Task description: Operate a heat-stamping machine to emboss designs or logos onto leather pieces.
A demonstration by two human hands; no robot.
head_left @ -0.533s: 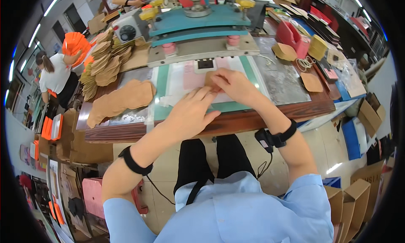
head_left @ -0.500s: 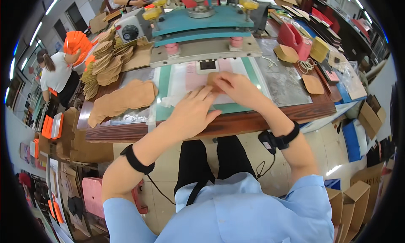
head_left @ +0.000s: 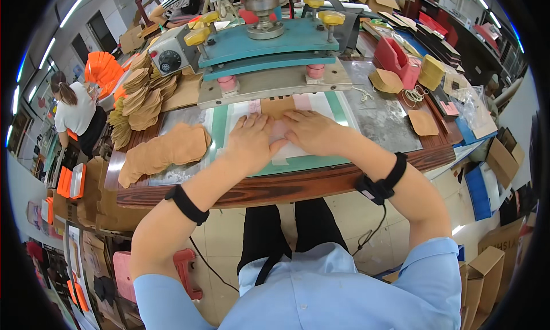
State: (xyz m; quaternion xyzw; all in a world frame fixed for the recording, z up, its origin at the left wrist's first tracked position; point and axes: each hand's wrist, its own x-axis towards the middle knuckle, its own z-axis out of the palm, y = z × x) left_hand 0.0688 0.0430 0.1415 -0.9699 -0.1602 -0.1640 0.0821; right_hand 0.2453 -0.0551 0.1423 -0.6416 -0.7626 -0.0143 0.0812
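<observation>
My left hand (head_left: 250, 142) and my right hand (head_left: 312, 132) lie flat, fingers spread, side by side on a pale white sheet (head_left: 292, 151) that rests on a green mat (head_left: 220, 128). Just beyond my fingertips, a tan cut-out piece (head_left: 278, 105) sits on the sheet under the front edge of a teal press machine (head_left: 269, 39). Neither hand grips anything; both press down on the sheet.
A row of tan cut-outs (head_left: 163, 152) lies left of the mat, with stacked tan pieces (head_left: 137, 101) behind. A red holder (head_left: 395, 58), loose tan pieces (head_left: 424, 122) and rubber bands lie right. The wooden table edge (head_left: 286, 187) runs below my hands. A person (head_left: 74, 109) sits far left.
Both hands have slid forward on the sheet toward the press and now lie flatter and closer together.
</observation>
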